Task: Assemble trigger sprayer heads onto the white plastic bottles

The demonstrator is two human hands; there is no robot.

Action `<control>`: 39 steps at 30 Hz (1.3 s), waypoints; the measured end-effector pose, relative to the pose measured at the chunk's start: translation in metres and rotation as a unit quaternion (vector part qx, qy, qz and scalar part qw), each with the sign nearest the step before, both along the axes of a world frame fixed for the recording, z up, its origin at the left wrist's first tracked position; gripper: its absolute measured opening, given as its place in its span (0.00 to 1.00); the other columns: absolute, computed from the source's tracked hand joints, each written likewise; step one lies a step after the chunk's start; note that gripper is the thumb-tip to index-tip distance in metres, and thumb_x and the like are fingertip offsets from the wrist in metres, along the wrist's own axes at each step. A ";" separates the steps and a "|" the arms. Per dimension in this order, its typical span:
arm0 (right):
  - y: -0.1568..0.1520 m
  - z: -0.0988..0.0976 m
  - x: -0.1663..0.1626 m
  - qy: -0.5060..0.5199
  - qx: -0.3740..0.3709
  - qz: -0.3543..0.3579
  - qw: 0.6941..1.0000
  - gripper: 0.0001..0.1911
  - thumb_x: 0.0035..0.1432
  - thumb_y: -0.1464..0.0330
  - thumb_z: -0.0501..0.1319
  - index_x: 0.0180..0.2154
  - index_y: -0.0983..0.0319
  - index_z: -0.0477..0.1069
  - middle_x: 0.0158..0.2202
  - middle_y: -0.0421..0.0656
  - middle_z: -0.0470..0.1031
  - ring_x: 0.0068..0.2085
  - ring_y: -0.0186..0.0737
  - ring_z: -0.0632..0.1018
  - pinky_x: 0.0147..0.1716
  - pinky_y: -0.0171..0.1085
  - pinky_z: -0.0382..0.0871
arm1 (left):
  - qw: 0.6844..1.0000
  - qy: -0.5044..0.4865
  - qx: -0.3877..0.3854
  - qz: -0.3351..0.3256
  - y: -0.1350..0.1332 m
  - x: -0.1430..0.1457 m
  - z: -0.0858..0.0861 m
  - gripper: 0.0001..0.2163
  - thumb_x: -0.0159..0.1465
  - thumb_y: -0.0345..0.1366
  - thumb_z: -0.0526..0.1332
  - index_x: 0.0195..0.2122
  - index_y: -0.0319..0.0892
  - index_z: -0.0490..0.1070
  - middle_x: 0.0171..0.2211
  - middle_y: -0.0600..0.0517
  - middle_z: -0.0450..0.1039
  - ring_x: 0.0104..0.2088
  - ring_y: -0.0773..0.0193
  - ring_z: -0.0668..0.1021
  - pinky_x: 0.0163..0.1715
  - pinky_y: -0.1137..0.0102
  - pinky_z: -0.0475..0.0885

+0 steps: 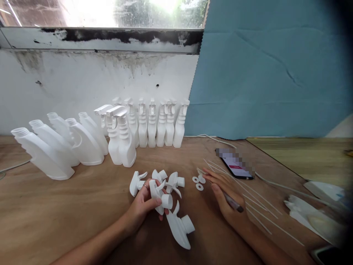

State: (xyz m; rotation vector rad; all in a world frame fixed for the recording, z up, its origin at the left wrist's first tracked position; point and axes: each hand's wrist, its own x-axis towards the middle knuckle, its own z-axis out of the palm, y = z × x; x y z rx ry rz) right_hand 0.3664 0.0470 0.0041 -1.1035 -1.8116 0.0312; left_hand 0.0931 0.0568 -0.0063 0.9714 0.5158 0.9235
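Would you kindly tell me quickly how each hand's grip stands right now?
Left hand: closed, holding a white spray trigger head.
Right hand: closed, holding a slim pen-like tool near the white washers.

No text can be read, even on the phone point(233, 163).

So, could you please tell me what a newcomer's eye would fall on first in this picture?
Probably the white plastic spray bottles, grouped before the stained white wall, with open-necked white plastic bottles to their left. Next, perhaps, the bare left hand in the foreground, holding a white plastic trigger head among similar loose heads. Further right, the bare right hand holds a slim, greyish, pen-like tool near small, flat white rings.
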 end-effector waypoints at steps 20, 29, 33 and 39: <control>0.024 -0.016 0.005 0.075 -0.084 -0.141 0.984 0.09 0.60 0.62 0.60 0.40 0.59 0.72 0.38 0.44 0.77 0.39 0.44 0.77 0.41 0.41 0.71 | 0.796 0.468 0.374 0.085 -0.018 -0.028 0.016 0.17 0.63 0.38 0.58 0.54 0.46 0.67 0.16 0.58 0.62 0.18 0.66 0.67 0.26 0.71 0.59; 0.059 -0.017 0.003 -0.107 0.000 -0.101 0.989 0.14 0.64 0.66 0.53 0.48 0.60 0.71 0.42 0.48 0.78 0.44 0.48 0.76 0.46 0.47 0.66 | 0.782 0.446 0.409 0.149 -0.017 -0.027 -0.001 0.14 0.61 0.35 0.61 0.49 0.47 0.74 0.16 0.54 0.64 0.18 0.66 0.66 0.25 0.71 0.60; 0.078 -0.024 -0.003 -0.157 -0.001 -0.095 0.983 0.13 0.63 0.66 0.54 0.47 0.61 0.72 0.40 0.49 0.79 0.42 0.49 0.76 0.46 0.48 0.62 | 0.760 0.411 0.466 0.190 -0.012 -0.036 0.005 0.08 0.60 0.31 0.60 0.40 0.45 0.76 0.17 0.54 0.64 0.19 0.66 0.65 0.25 0.71 0.58; 0.097 -0.026 -0.008 -0.185 -0.007 -0.092 0.978 0.11 0.64 0.68 0.55 0.45 0.60 0.73 0.40 0.47 0.80 0.46 0.51 0.74 0.46 0.48 0.57 | 0.732 0.397 0.472 0.289 0.009 -0.053 0.011 0.07 0.61 0.28 0.58 0.38 0.45 0.71 0.27 0.51 0.67 0.28 0.63 0.69 0.32 0.70 0.64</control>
